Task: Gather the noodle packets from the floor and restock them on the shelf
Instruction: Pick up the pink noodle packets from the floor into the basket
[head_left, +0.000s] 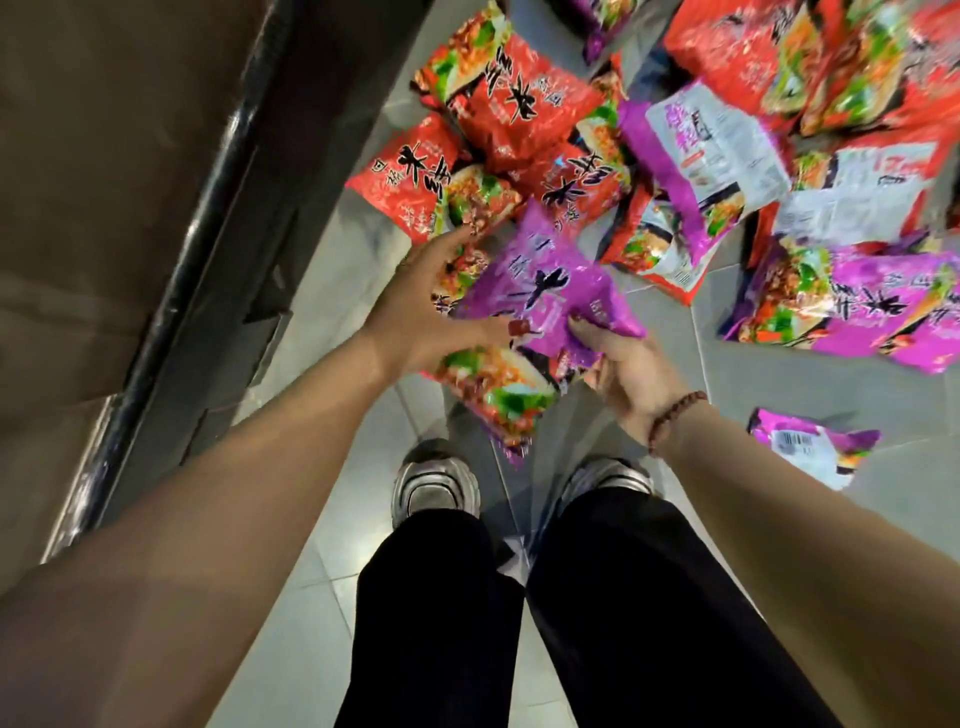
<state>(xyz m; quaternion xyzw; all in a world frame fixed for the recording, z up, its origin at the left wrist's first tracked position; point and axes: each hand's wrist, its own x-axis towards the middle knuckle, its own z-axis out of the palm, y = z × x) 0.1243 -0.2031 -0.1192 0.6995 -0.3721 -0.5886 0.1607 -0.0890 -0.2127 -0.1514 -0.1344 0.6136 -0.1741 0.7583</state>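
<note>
My right hand (626, 371) pinches the lower corner of a purple noodle packet (540, 280) held above the floor. My left hand (421, 306) is spread against that packet's left side, thumb on its lower edge and fingers reaching up toward the pile; whether it grips is unclear. A second packet (493, 389) with a food picture hangs below the left palm. Several red packets (514, 104) and purple packets (852, 296) lie scattered on the grey tiled floor (727, 384) ahead. The shelf base (218, 218) runs along the left.
A lone purple packet (815, 447) lies on the tiles at the right, near my right forearm. My two feet in silver shoes (436, 486) stand just behind the pile. A brown shelf surface (104, 156) fills the upper left.
</note>
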